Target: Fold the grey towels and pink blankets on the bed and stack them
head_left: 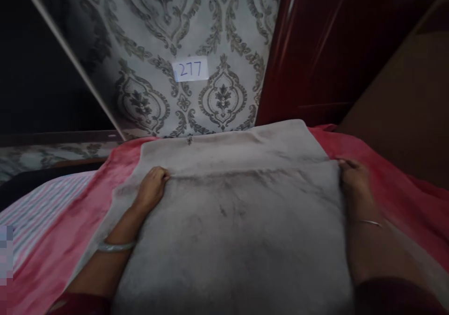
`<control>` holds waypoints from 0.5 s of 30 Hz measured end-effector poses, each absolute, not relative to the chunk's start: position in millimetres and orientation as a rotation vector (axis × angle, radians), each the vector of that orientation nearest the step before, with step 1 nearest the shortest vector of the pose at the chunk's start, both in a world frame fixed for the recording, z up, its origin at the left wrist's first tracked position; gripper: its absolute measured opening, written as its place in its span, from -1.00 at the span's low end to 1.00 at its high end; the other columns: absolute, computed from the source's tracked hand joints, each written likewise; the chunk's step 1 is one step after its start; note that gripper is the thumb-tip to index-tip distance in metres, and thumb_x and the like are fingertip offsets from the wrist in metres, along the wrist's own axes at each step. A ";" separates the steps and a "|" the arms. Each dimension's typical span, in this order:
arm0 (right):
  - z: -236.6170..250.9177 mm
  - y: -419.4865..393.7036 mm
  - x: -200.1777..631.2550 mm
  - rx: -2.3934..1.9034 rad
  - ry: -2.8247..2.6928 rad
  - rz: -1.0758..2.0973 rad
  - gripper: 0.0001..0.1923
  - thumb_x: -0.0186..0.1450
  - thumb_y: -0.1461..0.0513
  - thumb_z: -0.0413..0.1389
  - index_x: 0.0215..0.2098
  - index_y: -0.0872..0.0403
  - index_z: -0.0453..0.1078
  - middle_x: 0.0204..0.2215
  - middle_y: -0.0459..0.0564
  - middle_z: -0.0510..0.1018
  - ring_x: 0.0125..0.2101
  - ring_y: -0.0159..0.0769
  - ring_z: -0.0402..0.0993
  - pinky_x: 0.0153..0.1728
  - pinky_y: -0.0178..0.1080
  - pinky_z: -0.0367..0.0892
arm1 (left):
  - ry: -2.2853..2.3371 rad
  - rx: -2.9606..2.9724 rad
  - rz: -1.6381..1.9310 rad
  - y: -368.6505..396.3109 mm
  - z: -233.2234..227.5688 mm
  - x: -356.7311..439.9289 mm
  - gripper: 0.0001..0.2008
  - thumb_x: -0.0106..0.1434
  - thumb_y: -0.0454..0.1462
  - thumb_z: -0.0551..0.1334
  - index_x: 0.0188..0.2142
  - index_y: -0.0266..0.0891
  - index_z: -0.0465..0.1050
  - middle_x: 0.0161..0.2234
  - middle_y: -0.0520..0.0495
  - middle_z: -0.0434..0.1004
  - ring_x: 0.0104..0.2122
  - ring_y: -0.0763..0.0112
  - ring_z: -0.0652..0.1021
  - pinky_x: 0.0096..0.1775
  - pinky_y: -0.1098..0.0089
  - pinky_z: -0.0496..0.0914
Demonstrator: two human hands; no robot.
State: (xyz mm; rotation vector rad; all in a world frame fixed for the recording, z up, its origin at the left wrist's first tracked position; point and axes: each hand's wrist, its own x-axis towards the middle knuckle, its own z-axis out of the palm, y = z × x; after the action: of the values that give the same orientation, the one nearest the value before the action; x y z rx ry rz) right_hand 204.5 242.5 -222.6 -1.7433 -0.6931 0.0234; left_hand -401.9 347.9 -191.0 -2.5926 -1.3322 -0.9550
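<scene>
Grey cloth [231, 245] lies over pink cloth [389, 179], its front layer's upper edge stretched between both hands. Left hand [152, 182]: fingers clenched on the left corner. Right hand [354, 179], dim: fingers pinching the right. Risk, judged: uneven pull could skew the layer; a loosened pinch could drop a corner.

On my feed I see a wall [222, 97] covered in pale wallpaper with darker leafy medallions. A white label [191, 69] reading "277" sits on it. To the right I make out a glossy dark red panel [312, 48], then a dull brown board [403, 99]. A blackish panel [45, 76] fills the left. The light is dim.
</scene>
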 end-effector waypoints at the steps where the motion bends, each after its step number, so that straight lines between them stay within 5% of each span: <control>1: -222.4 243.2 205.9 -1.779 -0.720 0.005 -0.73 0.14 0.25 0.03 -0.35 0.22 0.54 -0.52 0.02 0.48 -0.43 -0.30 0.31 -0.37 -0.23 0.25 | -1.330 -2.585 -0.927 349.8 -191.0 -401.8 -0.85 0.29 -0.27 0.02 -0.38 -0.14 0.30 -0.38 -0.15 0.47 -0.29 0.16 0.51 -0.19 0.19 0.42; 7: -208.9 253.1 177.3 -1.727 -1.055 -0.195 -0.81 0.17 0.15 0.18 -0.32 0.08 0.57 -0.24 0.12 0.58 -0.09 -0.06 0.40 0.06 -0.02 0.24 | -1.345 -2.525 -0.764 354.7 -189.7 -401.1 -0.75 0.33 -0.21 -0.03 -0.38 -0.14 0.36 -0.36 -0.17 0.52 -0.26 0.13 0.55 -0.21 0.21 0.43; 15: -211.7 272.1 92.8 -1.346 -2.031 0.115 -0.79 0.21 0.10 0.30 -0.27 0.04 0.51 -0.25 0.03 0.52 -0.20 -0.17 0.42 -0.12 -0.15 0.32 | -1.424 -2.396 -0.706 347.0 -187.0 -403.0 -0.68 0.35 -0.08 -0.07 -0.43 -0.12 0.29 -0.43 -0.13 0.49 -0.33 0.14 0.54 -0.31 0.26 0.32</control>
State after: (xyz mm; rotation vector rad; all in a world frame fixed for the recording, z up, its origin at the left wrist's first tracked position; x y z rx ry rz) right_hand 92.8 272.1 -211.7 -1.3461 -2.0313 0.1145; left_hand -403.0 347.0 -187.0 -2.3959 -1.4244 -0.7058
